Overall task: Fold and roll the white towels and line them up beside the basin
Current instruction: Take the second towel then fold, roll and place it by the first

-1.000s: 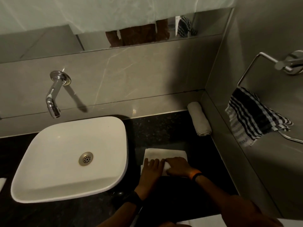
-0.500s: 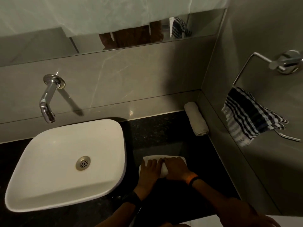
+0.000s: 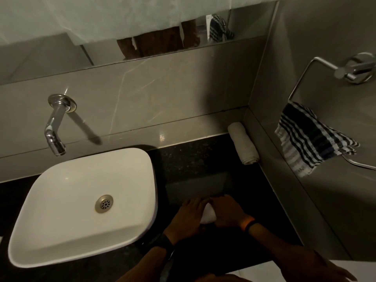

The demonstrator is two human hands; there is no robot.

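A: Nearest, at 6 o'clock on the dark counter (image 3: 189,159), both hands are pressed down on 1 white towel (image 3: 208,215). How should the roll be finished?

B: My advice: keep even pressure from both palms and roll straight toward 12 o'clock, so the ends stay flush and the tube stays tight.

A: And the grip?

B: The left hand (image 3: 188,217) lies curled over the roll's 9 o'clock side, the right hand (image 3: 227,213) over its 3 o'clock side. Both hold the towel; only a small white patch shows between them.

A: Where does it sit relative to the basin (image 3: 87,202)?

B: Just beside the basin's 3 o'clock edge, apart from it.

A: Farther out?

B: Toward 1 o'clock, 1 finished rolled towel (image 3: 243,146) lies against the side wall, well apart from the hands. The new roll likely belongs alongside it. A striped cloth (image 3: 311,139) hangs on the wall ring (image 3: 317,64) beyond.
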